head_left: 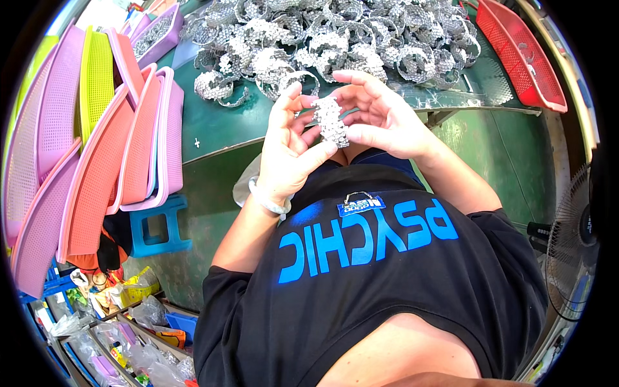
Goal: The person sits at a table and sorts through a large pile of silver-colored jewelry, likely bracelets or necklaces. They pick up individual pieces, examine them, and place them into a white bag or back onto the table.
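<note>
Table: green top (222,122), near edge close to the person; green floor (213,200) shows below.
Left: nested perforated plastic baskets (100,187) crowd the table end; blue stool (174,222) beside them.
Right: red basket (519,55) at the edge; fan (567,238).
Heap: silvery, scaly bands (335,39), ring-curled.
In hand: single silver band (331,121), at the table's near edge.
Fingers: left hand (290,142) and right hand (383,122) half-curled, lightly gripping it.
</note>
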The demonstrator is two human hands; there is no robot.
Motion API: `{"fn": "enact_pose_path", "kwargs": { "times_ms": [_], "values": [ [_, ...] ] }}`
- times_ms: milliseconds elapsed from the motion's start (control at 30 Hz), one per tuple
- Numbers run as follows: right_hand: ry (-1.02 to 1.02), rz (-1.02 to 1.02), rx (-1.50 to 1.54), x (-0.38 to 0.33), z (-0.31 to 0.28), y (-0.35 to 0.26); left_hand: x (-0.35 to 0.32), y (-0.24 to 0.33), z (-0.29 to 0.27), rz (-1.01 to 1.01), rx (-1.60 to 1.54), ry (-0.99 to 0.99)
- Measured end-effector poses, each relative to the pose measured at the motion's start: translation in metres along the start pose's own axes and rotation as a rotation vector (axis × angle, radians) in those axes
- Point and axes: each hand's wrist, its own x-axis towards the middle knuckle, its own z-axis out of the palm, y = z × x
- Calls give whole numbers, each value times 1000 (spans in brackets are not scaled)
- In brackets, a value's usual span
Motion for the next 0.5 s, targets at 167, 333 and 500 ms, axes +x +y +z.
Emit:
{"fn": "enact_pose_path", "kwargs": {
  "times_ms": [167,333,500],
  "values": [
    [-10,-55,-91,1,2,0,0,-5,-3,48,1,-28],
    [-7,-188,-147,1,2,3,0,-2,-4,55,9,-60],
    [-28,-345,-397,0,1,1,-1,5,-6,-137,-34,-10]
  ]
}}
